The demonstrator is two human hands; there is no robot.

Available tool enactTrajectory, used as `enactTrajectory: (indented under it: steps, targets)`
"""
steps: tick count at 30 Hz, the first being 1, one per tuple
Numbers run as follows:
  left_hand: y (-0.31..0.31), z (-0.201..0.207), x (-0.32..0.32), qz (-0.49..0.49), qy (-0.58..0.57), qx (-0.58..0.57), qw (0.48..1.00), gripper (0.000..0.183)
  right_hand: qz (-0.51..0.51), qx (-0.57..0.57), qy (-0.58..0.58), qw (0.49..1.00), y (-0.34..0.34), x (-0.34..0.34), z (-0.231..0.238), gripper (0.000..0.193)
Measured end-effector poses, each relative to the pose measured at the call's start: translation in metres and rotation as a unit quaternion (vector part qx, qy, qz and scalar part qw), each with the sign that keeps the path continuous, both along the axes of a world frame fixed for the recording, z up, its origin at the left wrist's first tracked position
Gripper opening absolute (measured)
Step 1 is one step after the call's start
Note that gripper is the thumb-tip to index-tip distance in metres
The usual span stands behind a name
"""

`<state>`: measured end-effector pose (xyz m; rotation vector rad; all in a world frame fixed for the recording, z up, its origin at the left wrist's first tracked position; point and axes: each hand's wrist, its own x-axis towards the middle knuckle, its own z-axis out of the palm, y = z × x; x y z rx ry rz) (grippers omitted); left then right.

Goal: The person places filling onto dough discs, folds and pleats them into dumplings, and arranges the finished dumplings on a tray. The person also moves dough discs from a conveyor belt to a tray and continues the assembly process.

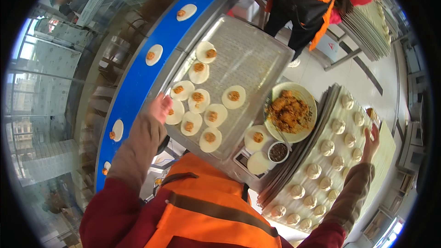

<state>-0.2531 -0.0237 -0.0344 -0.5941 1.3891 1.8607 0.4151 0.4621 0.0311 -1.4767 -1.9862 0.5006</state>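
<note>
My left hand, slightly blurred, is at the left edge of the metal tray, beside a round dough wrapper topped with orange-brown filling. Whether its fingers touch that wrapper I cannot tell. Several more filled wrappers lie flat on the tray. Far to the right, my right hand reaches over the right side of a board with rows of pleated buns. Its fingers are apart, and I see nothing held in them. A small brown-orange thing shows just beyond its fingertips.
A bowl of filling stands between tray and board. By it are a small cup of dark bits, a scale and two wrappers. A blue conveyor carrying filled wrappers curves along the left. Another person stands ahead.
</note>
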Motion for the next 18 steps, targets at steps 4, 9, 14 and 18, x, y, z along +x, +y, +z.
enactTrajectory:
  steps: [4,9,14,18]
  targets:
    - [-0.013,-0.028,-0.162,-0.031,0.170,-0.344,0.923,0.032,0.009,-0.066,0.018,0.998,-0.065,-0.064,0.030,0.036]
    - [-0.040,-0.039,-0.220,-0.183,0.104,-0.446,0.870,0.081,0.029,-0.105,0.026,0.994,-0.140,-0.179,0.051,0.032]
    - [-0.084,-0.029,-0.214,-0.321,0.090,-0.442,0.833,0.084,0.074,-0.132,0.015,0.988,-0.196,-0.305,0.050,0.025]
    - [-0.126,-0.044,-0.206,-0.310,0.233,-0.369,0.845,0.064,0.142,-0.163,0.066,0.974,-0.239,-0.372,0.042,0.022]
